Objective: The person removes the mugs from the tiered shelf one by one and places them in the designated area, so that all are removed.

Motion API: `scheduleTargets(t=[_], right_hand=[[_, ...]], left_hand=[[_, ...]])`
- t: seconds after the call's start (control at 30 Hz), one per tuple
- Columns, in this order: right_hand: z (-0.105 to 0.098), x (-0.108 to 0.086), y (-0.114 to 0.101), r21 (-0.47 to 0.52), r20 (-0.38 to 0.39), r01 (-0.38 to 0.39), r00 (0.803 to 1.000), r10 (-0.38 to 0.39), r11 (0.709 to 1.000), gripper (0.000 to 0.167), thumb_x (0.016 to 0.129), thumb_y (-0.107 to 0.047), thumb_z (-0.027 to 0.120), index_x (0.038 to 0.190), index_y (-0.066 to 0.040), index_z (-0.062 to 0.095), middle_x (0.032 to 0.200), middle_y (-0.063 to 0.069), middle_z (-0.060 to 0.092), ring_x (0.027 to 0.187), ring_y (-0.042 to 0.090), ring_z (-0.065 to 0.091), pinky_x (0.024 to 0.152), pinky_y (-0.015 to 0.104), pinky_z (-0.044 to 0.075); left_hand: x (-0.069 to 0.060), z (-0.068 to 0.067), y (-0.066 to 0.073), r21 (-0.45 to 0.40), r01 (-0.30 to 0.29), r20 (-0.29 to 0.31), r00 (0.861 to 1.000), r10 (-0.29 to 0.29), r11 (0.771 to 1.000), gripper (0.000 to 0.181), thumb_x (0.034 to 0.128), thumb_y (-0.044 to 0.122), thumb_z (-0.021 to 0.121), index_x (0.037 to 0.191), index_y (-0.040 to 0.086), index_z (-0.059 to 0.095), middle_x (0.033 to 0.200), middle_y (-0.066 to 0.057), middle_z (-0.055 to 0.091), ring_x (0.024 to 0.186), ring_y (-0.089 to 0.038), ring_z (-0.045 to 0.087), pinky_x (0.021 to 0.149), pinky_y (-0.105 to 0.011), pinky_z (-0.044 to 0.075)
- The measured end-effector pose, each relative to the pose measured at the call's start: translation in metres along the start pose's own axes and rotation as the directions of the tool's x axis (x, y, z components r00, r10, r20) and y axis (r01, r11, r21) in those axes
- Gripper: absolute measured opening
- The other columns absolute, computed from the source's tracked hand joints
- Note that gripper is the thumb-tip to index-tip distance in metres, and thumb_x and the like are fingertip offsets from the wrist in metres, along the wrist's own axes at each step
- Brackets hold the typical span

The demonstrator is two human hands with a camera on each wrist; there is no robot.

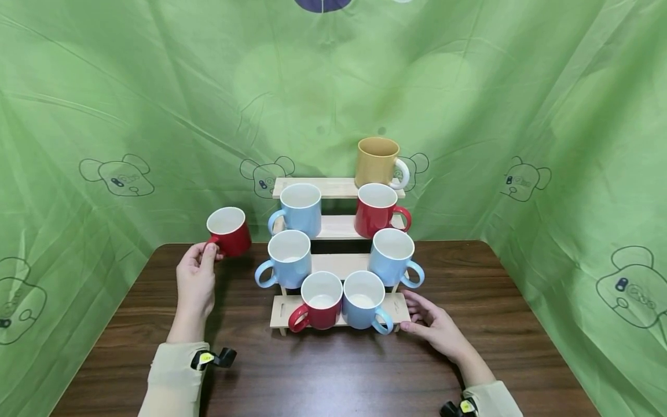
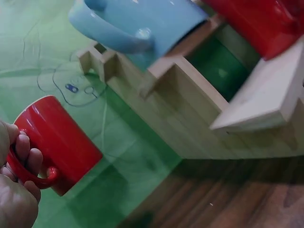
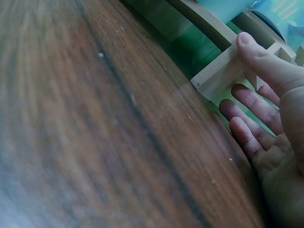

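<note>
By its handle, my left hand (image 1: 197,279) grips a red mug (image 1: 231,237) with a white inside, left of a stepped wooden rack (image 1: 341,265). The left wrist view shows fingers curled through the handle of this mug (image 2: 59,147), apart from the rack. At the rack's lower right end is my right hand (image 1: 436,331), thumb in front and fingers behind the shelf end. In the right wrist view, the thumb (image 3: 251,50) lies against the wood. On the bottom shelf stand a red mug (image 1: 329,317) and a light blue mug (image 1: 358,314).
Higher shelves carry a light blue mug (image 1: 292,269) and another light blue mug (image 1: 388,263), then a light blue mug (image 1: 307,217) and a red mug (image 1: 371,217). A tan mug (image 1: 374,165) tops the rack. Green cloth (image 1: 182,116) hangs behind the dark wooden table (image 1: 333,376).
</note>
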State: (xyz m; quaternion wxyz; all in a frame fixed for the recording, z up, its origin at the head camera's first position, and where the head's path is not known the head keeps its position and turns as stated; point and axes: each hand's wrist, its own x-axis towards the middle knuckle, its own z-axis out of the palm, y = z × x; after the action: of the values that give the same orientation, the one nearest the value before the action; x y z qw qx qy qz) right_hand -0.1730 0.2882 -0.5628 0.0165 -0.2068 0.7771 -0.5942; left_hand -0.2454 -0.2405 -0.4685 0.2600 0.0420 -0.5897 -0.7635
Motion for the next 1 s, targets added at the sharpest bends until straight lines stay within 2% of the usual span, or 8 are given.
scheduleTargets(t=[0.27,0.53,0.7,1.0], right_hand=[[0.0,0.002,-0.001,-0.003,-0.002,-0.003,1.0,0.003,1.0,0.071,0.097,0.002,0.08,0.16,0.005,0.047,0.135,0.024,0.068,0.111,0.016,0.07,0.09,0.025,0.058],[0.0,0.0,0.001,0.005,-0.009,-0.005,1.0,0.005,1.0,0.071,0.097,0.003,0.08,0.16,0.006,0.046,0.135,0.025,0.068,0.113,0.014,0.069,0.091,0.024,0.057],[0.0,-0.001,0.0,0.001,-0.005,-0.009,1.0,0.009,1.0,0.071,0.097,0.002,0.08,0.16,0.005,0.047,0.135,0.024,0.068,0.113,0.015,0.07,0.091,0.024,0.057],[-0.001,0.0,0.0,-0.01,-0.014,-0.039,0.999,0.038,0.999,0.072,0.097,-0.001,0.081,0.16,0.004,0.047,0.137,0.023,0.068,0.114,0.014,0.069,0.092,0.024,0.057]], left_hand=[[-0.003,-0.011,-0.027,0.011,0.036,-0.006,0.999,-0.036,0.999,0.03,0.111,0.008,0.063,0.117,-0.021,0.06,0.09,-0.004,0.071,0.085,-0.015,0.067,0.09,-0.022,0.055],[-0.007,-0.015,-0.053,0.019,0.076,-0.003,0.997,-0.075,0.997,0.026,0.1115,0.006,0.062,0.116,-0.02,0.061,0.091,-0.003,0.071,0.083,-0.013,0.068,0.09,-0.021,0.054],[-0.008,-0.014,-0.059,0.011,0.1,-0.005,0.995,-0.099,0.995,0.025,0.1117,0.006,0.062,0.115,-0.018,0.061,0.091,-0.002,0.071,0.083,-0.012,0.068,0.09,-0.021,0.053],[-0.012,-0.013,-0.066,0.059,0.139,0.03,0.99,-0.141,0.989,0.028,0.1121,0.012,0.063,0.117,-0.016,0.06,0.09,0.0,0.072,0.089,-0.013,0.066,0.09,-0.023,0.051]])
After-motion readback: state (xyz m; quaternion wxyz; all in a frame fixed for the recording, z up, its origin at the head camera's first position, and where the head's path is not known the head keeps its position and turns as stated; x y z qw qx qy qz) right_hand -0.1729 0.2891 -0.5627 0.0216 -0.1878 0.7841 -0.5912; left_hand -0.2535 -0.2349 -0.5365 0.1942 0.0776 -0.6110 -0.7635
